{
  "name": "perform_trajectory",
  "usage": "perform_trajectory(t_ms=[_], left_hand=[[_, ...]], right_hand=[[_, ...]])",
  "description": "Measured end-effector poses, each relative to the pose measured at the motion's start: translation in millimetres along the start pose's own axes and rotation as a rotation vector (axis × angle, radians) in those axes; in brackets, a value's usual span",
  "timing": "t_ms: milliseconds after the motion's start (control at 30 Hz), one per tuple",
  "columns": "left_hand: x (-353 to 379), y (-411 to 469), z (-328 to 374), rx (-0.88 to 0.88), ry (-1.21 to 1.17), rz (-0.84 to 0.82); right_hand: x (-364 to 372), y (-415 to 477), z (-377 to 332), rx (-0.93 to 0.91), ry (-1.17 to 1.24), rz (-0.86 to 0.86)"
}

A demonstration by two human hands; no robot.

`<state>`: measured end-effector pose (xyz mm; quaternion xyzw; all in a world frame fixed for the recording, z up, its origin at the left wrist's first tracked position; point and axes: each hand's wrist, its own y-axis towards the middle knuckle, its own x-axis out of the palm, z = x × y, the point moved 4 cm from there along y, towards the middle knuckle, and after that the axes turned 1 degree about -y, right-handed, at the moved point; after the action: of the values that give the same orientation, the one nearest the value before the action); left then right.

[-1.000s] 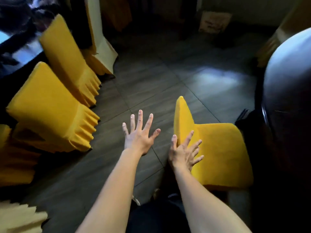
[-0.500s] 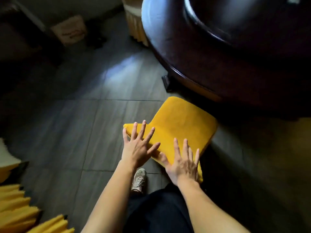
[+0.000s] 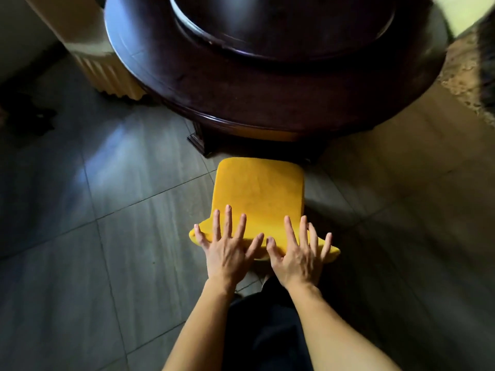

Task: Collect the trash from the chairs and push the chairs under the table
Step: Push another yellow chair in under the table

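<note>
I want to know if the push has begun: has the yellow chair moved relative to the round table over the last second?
Yes. The yellow chair has turned to face the round table squarely, its seat front now near the table's edge.

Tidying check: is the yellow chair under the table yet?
Not yet: the chair seat is fully visible short of the table edge.

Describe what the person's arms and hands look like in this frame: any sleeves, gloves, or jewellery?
Both forearms are bare up to the bottom edge of the frame, with no sleeve in view. The left hand and right hand wear no gloves, and no rings, watch or bracelet show on the fingers or wrists. Fingernails look short and unpainted. Dark clothing shows between the arms.
</note>
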<state>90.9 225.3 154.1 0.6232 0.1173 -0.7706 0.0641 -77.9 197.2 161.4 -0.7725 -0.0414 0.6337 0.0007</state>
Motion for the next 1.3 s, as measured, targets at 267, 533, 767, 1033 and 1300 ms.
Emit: perform_trajectory(t_ms=[267, 533, 767, 1033, 1300], left_hand=[[-5, 31, -7, 0.026, -0.029, 0.042], [-13, 86, -1, 0.032, -0.037, 0.023], [-23, 165, 13, 0.015, -0.065, 0.028], [-26, 260, 16, 0.013, -0.034, 0.067], [-29, 334, 35, -0.008, -0.020, 0.150]], right_hand=[[3, 26, -11, 0.068, 0.008, 0.039], [2, 78, -18, 0.038, -0.005, 0.080], [-2, 163, -21, 0.030, -0.033, 0.108], [0, 253, -38, 0.052, -0.019, 0.172], [-6, 331, -38, 0.035, -0.005, 0.282]])
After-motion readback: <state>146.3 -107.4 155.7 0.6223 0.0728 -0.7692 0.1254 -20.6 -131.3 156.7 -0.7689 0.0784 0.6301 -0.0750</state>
